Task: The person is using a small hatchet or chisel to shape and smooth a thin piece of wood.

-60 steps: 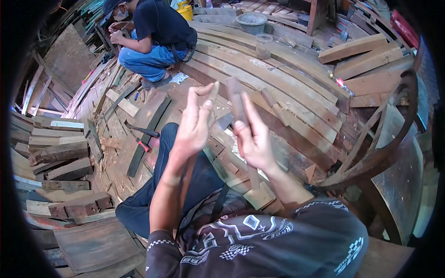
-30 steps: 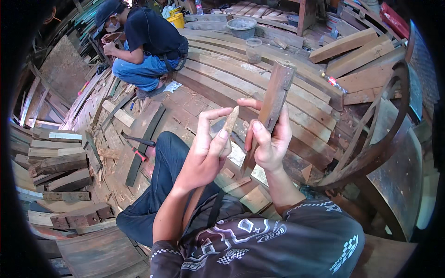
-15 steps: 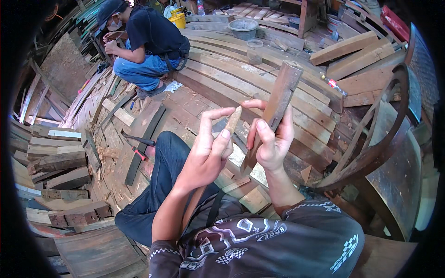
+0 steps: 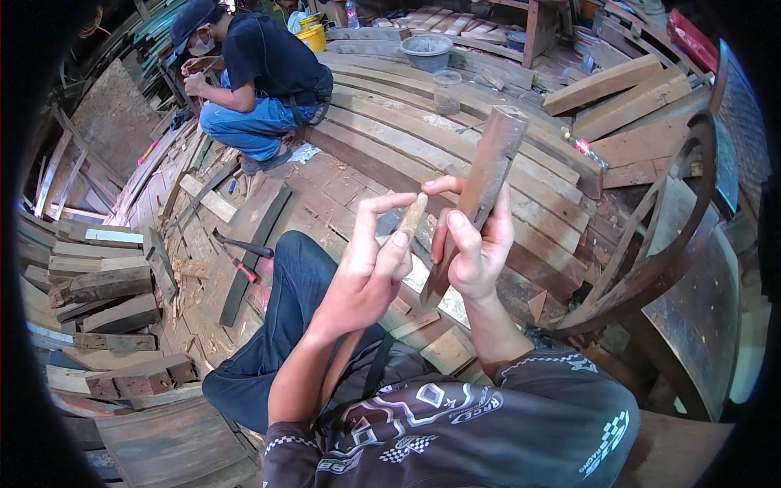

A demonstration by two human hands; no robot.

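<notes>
A slim, light-brown wooden stick (image 4: 413, 216) with a narrowed, rounded tip is gripped in my left hand (image 4: 364, 281). My left index finger reaches over to that tip, and the stick's lower length runs down behind my forearm. My right hand (image 4: 482, 264) is closed round a long brown wooden piece (image 4: 493, 163), its square end up and its lower end narrowing to a thin point. My right index finger stretches toward the stick's tip; I cannot tell whether it touches. The two wooden things are held apart, side by side, above my lap.
A co-worker (image 4: 277, 73) squats at the far left. Long planks (image 4: 390, 110) lie ahead, with a grey basin (image 4: 426, 53) and a clear tub (image 4: 447, 91) behind. Pliers (image 4: 244, 244) and a red-handled tool (image 4: 245, 271) lie by my knee. Wood blocks (image 4: 114, 285) are stacked left; a curved frame (image 4: 651, 268) stands right.
The stick's tip has shifted slightly right and down with my left hand. The wooden piece in my right hand has moved a little left. Both grips stay the same.
</notes>
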